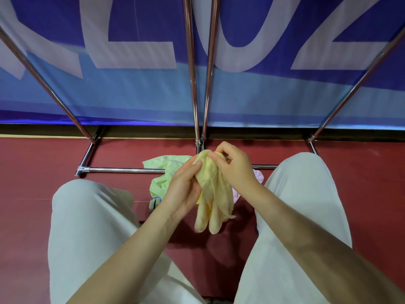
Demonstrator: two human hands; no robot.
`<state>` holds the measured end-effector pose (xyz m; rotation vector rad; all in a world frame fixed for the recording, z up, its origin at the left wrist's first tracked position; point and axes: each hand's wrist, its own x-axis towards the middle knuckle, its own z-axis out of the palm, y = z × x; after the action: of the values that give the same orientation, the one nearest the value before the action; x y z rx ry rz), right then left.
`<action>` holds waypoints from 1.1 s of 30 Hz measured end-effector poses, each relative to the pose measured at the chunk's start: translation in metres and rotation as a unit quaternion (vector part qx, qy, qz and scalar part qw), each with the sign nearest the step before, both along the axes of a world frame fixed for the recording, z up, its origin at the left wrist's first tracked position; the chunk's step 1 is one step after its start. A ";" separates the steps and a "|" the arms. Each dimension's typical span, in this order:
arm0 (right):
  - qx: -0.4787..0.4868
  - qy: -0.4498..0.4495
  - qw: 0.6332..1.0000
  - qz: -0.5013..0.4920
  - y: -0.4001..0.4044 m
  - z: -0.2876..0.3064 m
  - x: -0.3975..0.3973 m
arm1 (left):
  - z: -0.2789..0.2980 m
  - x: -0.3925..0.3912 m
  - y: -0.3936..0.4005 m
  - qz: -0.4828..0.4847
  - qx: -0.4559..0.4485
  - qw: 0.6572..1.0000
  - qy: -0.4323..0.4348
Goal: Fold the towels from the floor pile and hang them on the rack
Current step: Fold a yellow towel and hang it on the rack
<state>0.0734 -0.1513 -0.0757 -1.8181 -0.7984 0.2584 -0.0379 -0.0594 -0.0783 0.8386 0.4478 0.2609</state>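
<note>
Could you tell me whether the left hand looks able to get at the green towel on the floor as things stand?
Probably not yet: the left hand is busy gripping the yellow towel together with the right hand. The green towel lies just beyond, unobstructed.

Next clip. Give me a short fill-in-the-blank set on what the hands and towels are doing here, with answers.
1. Both hands, left hand and right hand, grip the ____ towel.
2. The green towel lies on the ____ floor.
3. A ____ towel peeks out behind the right wrist.
4. The rack holds ____ towels in view.

Answers: yellow; red; pink; no
</note>
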 end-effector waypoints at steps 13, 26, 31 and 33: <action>-0.037 0.132 0.989 0.064 -0.003 -0.005 -0.005 | -0.006 -0.001 0.006 0.089 0.003 0.994 0.058; -0.111 0.080 0.983 0.124 -0.007 -0.001 -0.001 | -0.005 0.002 0.003 0.099 0.012 0.990 0.101; -0.027 0.148 0.985 0.084 -0.005 0.005 -0.002 | 0.001 0.001 -0.006 0.068 0.010 0.994 0.086; -0.010 0.162 0.985 0.059 -0.004 0.003 -0.001 | 0.003 0.001 -0.009 0.057 0.025 0.995 0.077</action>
<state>0.0723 -0.1550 -0.0723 -1.6917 -0.6748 0.6234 -0.0371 -0.0688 -0.0752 0.8874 0.6375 0.3145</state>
